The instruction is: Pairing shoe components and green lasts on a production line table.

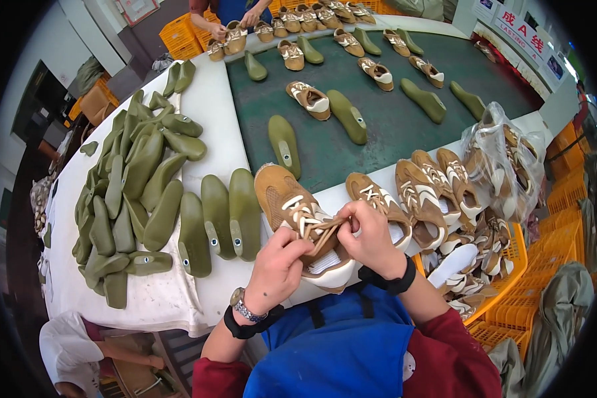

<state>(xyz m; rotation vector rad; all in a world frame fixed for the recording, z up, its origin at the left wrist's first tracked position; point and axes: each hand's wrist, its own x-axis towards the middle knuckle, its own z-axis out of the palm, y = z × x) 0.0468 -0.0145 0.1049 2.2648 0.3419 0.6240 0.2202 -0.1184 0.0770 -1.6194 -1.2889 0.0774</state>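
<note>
A brown-and-white sneaker lies at the table's near edge, toe pointing away from me and heel towards my blue apron. My left hand pinches its tan shoelace on the left side of the opening. From the right, my right hand grips the lace between thumb and fingers, and the strands cross between both hands. White lining shows inside the shoe. Close to my right hand stands another brown sneaker, with several more beyond it. Three green shoe lasts lie side by side left of the sneaker.
A heap of green lasts covers the white table on the left. Lasts and sneakers sit on the green conveyor belt. At right are a plastic bag of shoes and an orange crate. Across the table, a co-worker's hands handle shoes.
</note>
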